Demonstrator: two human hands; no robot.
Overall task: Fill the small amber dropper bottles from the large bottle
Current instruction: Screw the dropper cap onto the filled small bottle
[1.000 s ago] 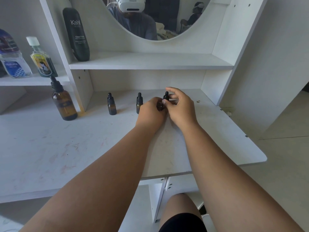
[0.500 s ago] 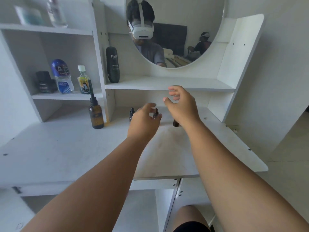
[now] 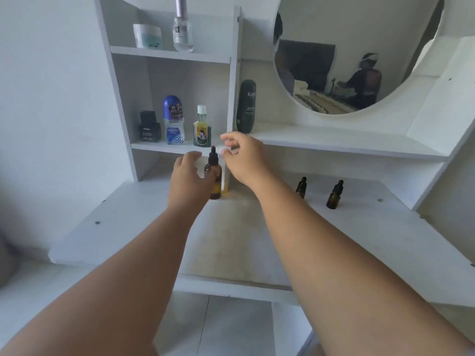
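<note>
left hand (image 3: 189, 173) spread beside large bottle (image 3: 213, 176) | right hand (image 3: 243, 156) spread, empty, near its dropper cap | risk: hasty grab topples it on the surface (image 3: 144, 217)

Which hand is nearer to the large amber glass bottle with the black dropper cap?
Left. The left hand is right beside the large amber glass bottle, overlapping its left side. The right hand is open, slightly up and right of the black dropper cap, apart from it.
</note>
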